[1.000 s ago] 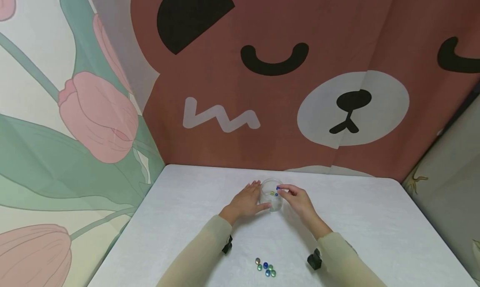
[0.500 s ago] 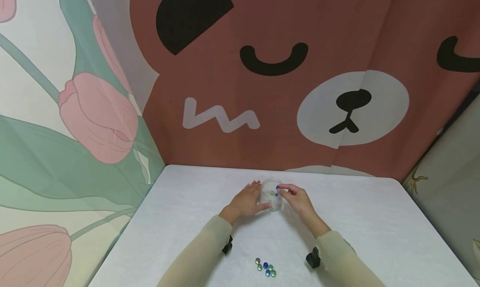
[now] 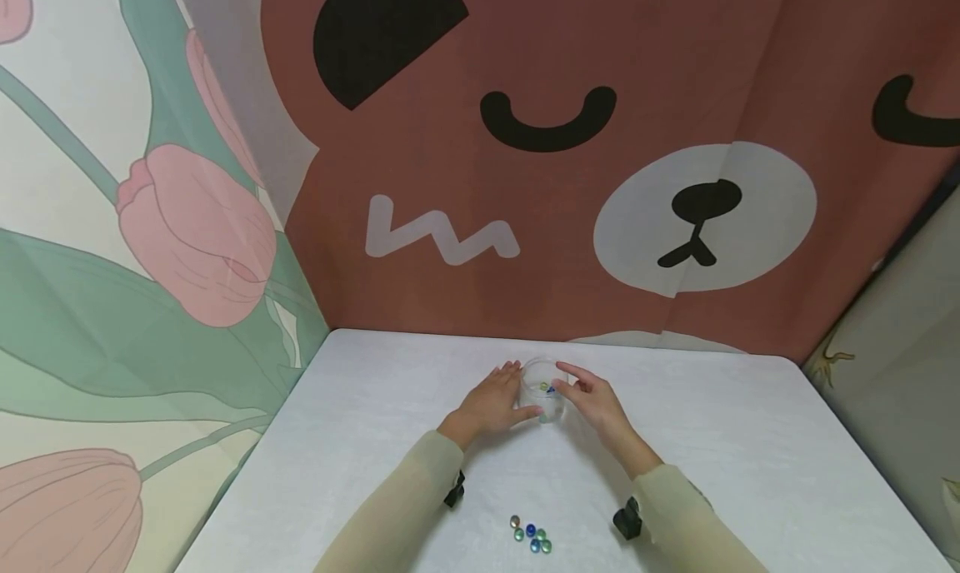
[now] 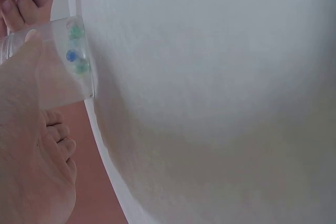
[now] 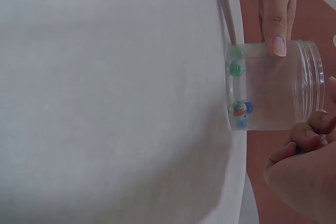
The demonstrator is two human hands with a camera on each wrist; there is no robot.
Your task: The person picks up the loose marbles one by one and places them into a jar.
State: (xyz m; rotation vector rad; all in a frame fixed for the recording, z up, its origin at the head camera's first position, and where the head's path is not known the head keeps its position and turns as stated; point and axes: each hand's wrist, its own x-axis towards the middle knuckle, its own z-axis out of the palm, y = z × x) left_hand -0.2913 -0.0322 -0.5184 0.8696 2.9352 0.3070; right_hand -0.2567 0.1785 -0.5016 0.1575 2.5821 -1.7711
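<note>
A clear plastic jar (image 3: pixel 554 409) stands upright toward the back of the table. My left hand (image 3: pixel 491 401) holds its left side, the thumb across the front wall and the fingers along the far side. Through the wall, several glass marbles (image 5: pixel 236 68) show at the bottom, green, blue and multicoloured. Over the rim on the right is my right hand (image 3: pixel 597 398), with index finger and thumb spread apart and nothing between them. In the left wrist view a blue marble (image 4: pixel 72 55) lies among green ones inside the jar.
Several loose marbles (image 3: pixel 536 535) in blue, green and brown lie on the white tabletop (image 3: pixel 375 390) near the front. A bear-print cloth (image 3: pixel 555 248) hangs behind the table's back edge, and a flower-print cloth (image 3: pixel 202 231) hangs on the left.
My right thumb and index finger have parted and let go of the blue marble, which has dropped into the jar. The left hand and the jar stay in place.
</note>
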